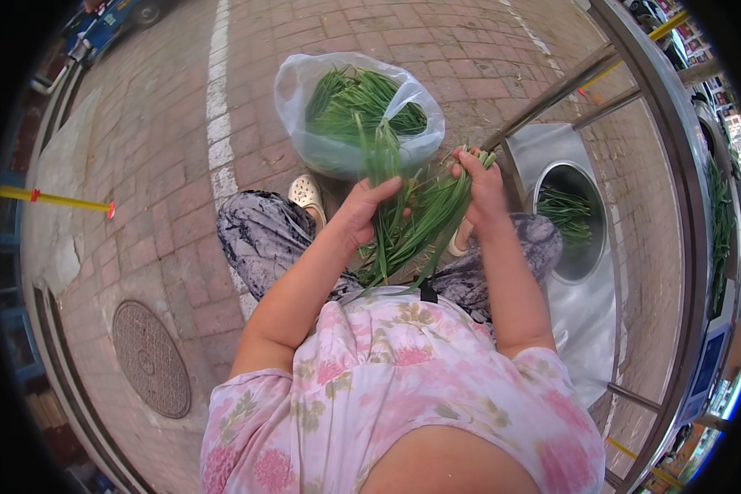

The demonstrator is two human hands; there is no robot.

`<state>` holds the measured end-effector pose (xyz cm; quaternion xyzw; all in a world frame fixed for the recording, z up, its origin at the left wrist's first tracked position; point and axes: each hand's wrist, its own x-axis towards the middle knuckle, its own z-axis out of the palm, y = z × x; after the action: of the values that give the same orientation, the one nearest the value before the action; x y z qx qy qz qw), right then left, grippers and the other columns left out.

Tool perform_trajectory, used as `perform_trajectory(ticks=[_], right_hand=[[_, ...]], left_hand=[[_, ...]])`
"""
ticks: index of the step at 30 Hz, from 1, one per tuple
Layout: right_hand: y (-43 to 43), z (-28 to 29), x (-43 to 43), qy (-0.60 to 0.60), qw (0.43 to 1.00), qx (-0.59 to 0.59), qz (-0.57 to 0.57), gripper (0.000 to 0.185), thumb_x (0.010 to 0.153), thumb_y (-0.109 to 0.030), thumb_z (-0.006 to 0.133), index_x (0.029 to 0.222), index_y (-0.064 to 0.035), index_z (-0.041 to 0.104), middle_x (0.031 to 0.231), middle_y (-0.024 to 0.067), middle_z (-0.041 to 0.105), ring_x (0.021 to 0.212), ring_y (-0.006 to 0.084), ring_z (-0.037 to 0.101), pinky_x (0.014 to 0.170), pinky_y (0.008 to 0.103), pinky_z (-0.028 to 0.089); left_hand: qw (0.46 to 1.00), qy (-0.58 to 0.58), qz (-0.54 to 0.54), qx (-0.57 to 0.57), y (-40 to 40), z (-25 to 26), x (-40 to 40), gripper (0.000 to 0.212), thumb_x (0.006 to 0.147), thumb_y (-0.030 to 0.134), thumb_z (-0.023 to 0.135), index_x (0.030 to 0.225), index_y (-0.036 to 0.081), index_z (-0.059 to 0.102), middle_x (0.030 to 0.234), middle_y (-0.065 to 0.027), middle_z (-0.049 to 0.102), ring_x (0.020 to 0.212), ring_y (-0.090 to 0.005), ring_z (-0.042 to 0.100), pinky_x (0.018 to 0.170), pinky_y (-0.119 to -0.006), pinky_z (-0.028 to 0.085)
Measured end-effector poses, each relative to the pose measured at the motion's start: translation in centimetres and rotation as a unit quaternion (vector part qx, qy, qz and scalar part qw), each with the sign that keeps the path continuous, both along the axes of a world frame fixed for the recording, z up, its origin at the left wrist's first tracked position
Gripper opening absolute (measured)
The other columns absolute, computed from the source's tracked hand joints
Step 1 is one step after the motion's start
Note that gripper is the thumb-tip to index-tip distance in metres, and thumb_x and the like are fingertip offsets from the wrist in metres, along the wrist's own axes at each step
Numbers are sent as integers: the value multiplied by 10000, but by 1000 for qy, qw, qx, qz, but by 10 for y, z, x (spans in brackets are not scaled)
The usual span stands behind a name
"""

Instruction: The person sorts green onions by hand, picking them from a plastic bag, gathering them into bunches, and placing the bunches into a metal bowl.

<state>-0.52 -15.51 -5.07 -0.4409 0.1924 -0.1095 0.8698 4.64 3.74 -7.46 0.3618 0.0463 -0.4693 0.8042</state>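
Note:
My right hand (485,188) grips a bundle of long green garlic chives (432,222) near its pale cut ends. From there the leaves hang down and left towards my lap. My left hand (367,210) is closed around other strands of the greens, thumb stretched out; some blurred blades (380,148) rise above it towards the bag. Just beyond both hands stands a clear plastic bag (293,102), its mouth open, with a heap of chives (346,92) inside. Fingers of the left hand are partly hidden behind leaves.
At right, a round steel basin (577,265) holding chives sits on a metal shelf (583,333) of a framed stand (661,123). Brick paving (167,234) surrounds me, with a manhole cover (151,358) at left. A blue vehicle (108,28) is at far left.

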Motion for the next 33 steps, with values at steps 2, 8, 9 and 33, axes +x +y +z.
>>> perform_trajectory(ticks=[2, 8, 9, 33], right_hand=[[-2, 1, -1, 6, 1000, -2, 3, 103, 822, -104, 603, 880, -23, 574, 703, 14, 557, 577, 98, 519, 528, 208, 442], [5, 14, 1, 39, 992, -113, 30, 121, 804, -106, 634, 877, -19, 592, 698, -5, 544, 595, 70, 484, 535, 196, 410], [6, 16, 2, 45, 983, -164, 73, 129, 800, -103, 637, 890, -16, 604, 687, -11, 540, 599, 66, 481, 541, 196, 407], [-11, 45, -6, 35, 954, -290, 59, 228, 780, -129, 677, 965, -17, 605, 730, -40, 536, 607, 28, 440, 551, 172, 379]], left_hand=[[1000, -6, 19, 10, -2, 3, 0, 277, 817, 203, 625, 1032, 34, 580, 897, -73, 627, 728, -165, 612, 581, -287, 525], [999, -16, 32, 22, -4, 5, 4, 255, 799, 152, 642, 1012, 30, 577, 899, -86, 624, 725, -164, 607, 603, -283, 529], [999, -20, 44, 17, -5, 4, 4, 262, 793, 139, 647, 1016, 31, 561, 909, -85, 621, 730, -157, 603, 606, -279, 530], [932, -246, 217, 155, 61, 18, 61, 170, 793, 109, 648, 929, 29, 585, 830, -53, 625, 685, -124, 579, 585, -247, 465]])
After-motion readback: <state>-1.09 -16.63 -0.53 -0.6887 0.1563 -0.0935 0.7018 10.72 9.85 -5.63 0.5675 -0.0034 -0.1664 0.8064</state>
